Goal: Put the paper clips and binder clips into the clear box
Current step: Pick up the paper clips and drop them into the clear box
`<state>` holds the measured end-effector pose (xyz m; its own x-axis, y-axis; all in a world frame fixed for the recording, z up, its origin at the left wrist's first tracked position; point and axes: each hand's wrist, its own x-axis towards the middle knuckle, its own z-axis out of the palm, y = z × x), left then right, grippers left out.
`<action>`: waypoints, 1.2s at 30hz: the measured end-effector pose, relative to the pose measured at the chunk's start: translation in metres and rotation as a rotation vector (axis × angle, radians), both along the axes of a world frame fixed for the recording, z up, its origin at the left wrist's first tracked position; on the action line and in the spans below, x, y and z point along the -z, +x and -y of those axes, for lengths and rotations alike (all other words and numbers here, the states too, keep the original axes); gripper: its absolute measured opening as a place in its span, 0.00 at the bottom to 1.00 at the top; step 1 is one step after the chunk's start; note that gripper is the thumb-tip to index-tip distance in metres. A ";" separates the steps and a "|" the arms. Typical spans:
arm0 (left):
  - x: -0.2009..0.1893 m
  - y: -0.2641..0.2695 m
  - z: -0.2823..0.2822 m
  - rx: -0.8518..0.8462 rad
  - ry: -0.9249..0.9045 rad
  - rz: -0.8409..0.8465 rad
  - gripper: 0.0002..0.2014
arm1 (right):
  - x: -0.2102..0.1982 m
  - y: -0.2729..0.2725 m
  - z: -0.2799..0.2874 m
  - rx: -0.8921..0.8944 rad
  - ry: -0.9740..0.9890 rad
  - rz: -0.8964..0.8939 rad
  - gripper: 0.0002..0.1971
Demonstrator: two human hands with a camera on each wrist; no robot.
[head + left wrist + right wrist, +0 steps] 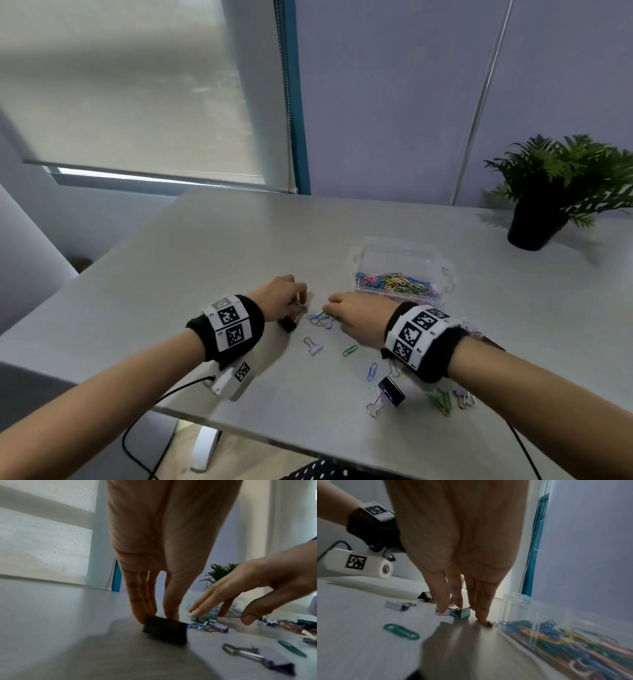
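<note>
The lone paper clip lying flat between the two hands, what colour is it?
Green. The paper clip shows best in the right wrist view, flat on the table.

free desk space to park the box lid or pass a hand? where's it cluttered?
Bare: table left of the left hand, and between clear box and potted plant. Crowded: loose clips between and under the hands, near edge by the right hand.

Left hand (279, 296) and right hand (356, 317) low, fingers pointed downward, near each other.
</note>
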<state>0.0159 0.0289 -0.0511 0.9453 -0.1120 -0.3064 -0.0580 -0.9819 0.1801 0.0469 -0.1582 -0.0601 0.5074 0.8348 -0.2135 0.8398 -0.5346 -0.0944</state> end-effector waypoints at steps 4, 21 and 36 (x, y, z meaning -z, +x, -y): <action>0.003 -0.002 0.009 0.013 -0.054 0.010 0.14 | 0.012 -0.010 0.023 -0.038 0.012 0.026 0.21; 0.014 -0.011 0.090 0.285 -0.034 0.036 0.14 | 0.012 -0.023 0.075 0.050 0.209 -0.056 0.15; 0.004 -0.014 0.075 0.144 -0.052 0.003 0.08 | -0.013 -0.005 0.087 0.305 0.344 -0.204 0.12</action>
